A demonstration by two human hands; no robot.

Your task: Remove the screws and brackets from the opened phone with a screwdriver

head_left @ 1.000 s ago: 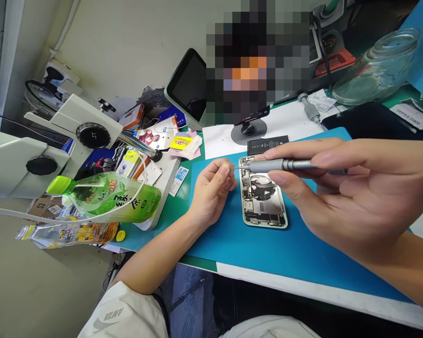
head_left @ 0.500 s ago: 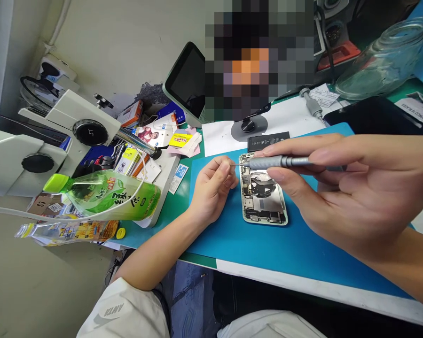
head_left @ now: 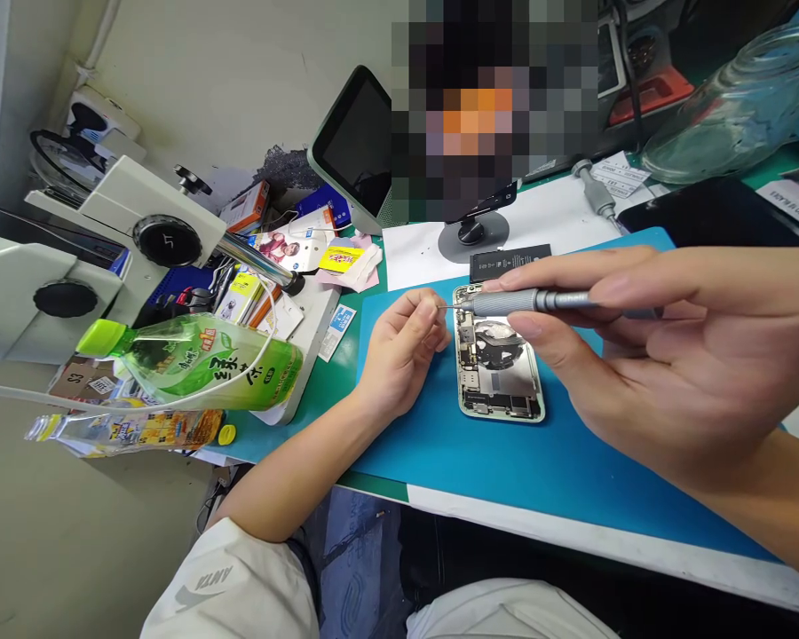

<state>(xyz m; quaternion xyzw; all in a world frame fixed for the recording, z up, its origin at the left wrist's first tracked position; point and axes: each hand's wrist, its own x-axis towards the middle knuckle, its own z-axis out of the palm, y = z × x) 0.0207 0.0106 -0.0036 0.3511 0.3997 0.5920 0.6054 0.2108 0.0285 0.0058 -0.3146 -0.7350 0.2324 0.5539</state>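
Note:
My right hand (head_left: pixel 692 346) holds a grey precision screwdriver (head_left: pixel 506 303) level, its thin shaft pointing left. At the shaft's end, my left hand (head_left: pixel 409 351) is closed in a pinch of thumb and fingers. Whatever lies inside that pinch is hidden. Below the screwdriver, an opened smartphone (head_left: pixel 506 382) rests on a blue mat (head_left: pixel 499 479), its inner parts exposed. A black phone battery (head_left: pixel 506 263) lies just behind the phone, partly covered by my right fingers.
A green tea bottle (head_left: pixel 206 359) and a second drink bottle (head_left: pixel 166 432) are at the left, beside a microscope stand (head_left: pixel 153 235). Another screwdriver (head_left: pixel 596 191), a black panel (head_left: pixel 712 213) and a glass jar (head_left: pixel 732 106) are at the back right. A dark-screened device (head_left: pixel 356 133) stands behind.
Both hands keep their hold, with the screwdriver tip still at my left fingertips. The view has shifted slightly.

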